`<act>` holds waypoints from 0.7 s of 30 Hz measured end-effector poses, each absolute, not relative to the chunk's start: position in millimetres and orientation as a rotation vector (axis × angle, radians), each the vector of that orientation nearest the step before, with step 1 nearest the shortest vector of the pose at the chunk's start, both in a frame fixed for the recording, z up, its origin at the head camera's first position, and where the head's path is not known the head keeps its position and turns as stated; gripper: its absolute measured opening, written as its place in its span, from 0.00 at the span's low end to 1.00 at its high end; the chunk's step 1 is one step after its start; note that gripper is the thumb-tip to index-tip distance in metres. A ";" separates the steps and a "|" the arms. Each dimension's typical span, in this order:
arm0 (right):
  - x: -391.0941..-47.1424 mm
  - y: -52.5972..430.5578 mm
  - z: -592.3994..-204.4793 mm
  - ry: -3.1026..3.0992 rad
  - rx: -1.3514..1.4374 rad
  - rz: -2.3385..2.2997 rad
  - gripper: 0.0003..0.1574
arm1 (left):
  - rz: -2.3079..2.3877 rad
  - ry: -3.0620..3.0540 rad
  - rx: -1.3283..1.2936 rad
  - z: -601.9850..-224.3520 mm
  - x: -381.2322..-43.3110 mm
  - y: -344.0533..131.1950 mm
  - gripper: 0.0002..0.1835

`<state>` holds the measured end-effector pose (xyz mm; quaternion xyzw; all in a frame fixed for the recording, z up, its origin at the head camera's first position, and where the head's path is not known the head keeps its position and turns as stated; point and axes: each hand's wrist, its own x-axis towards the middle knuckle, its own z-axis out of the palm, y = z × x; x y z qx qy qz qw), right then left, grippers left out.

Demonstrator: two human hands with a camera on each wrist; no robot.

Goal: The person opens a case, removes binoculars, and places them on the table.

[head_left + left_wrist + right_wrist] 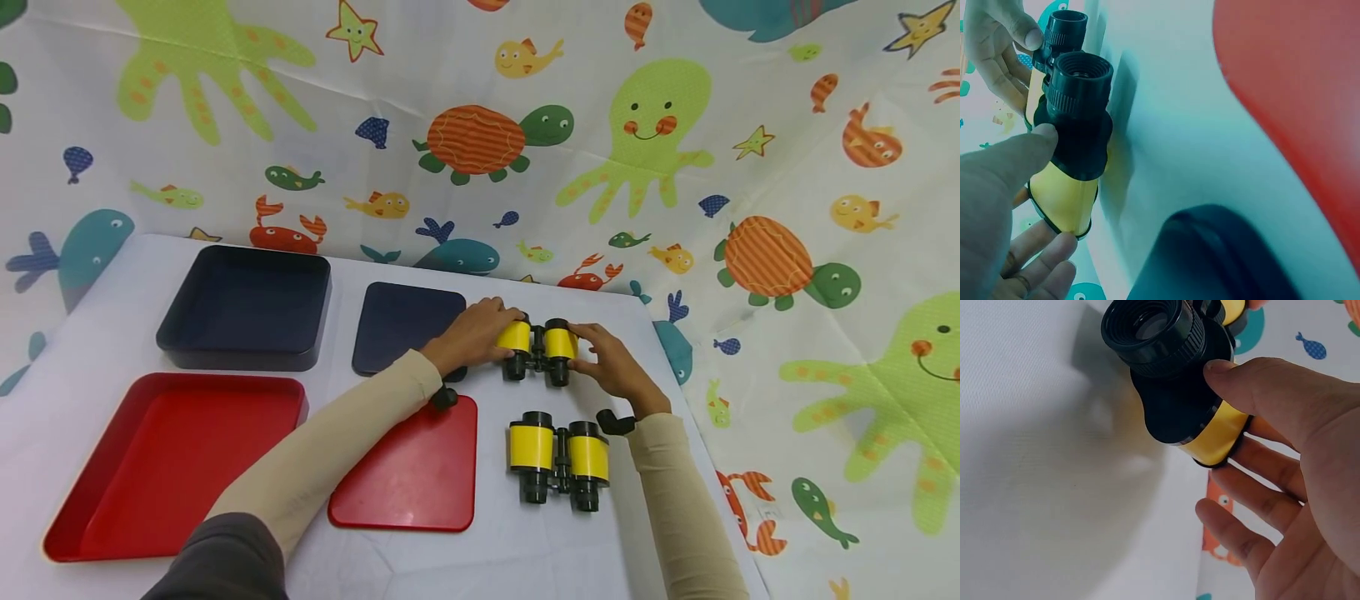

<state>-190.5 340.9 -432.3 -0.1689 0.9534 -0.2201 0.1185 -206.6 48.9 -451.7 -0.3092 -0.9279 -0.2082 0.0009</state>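
Note:
Yellow-and-black binoculars (560, 342) are at the far right part of the table, with a hand at each end. My left hand (476, 332) grips the left barrel, its thumb on the black eyepiece part in the left wrist view and its fingers around the yellow barrel (1063, 197). From the other side my right hand (617, 367) holds the right barrel, thumb pressed on the black housing (1179, 403) in the right wrist view. Whether they rest on the cloth or are slightly raised, I cannot tell. Closer to me lies a second pair of binoculars (532, 447), untouched.
A dark navy box (243, 357) and a red tray (292, 396) stand on the left. Beside them lie a flat navy lid (401, 321), partly behind my left hand, and a flat red lid (420, 479) under my left forearm. A patterned sea-animal curtain (450, 217) borders the table.

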 end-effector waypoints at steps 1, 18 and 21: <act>-190.9 341.0 -433.1 2.786 -0.487 -0.642 0.46 | -0.654 -2.915 -0.972 -451.9 -206.4 49.2 0.37; -194.3 341.5 -437.4 2.825 -0.432 -0.630 0.48 | -0.609 -2.923 -0.965 -453.9 -204.1 51.6 0.35; -193.3 339.9 -435.9 2.866 -0.426 -0.623 0.50 | -0.584 -2.930 -0.964 -452.5 -201.7 53.1 0.35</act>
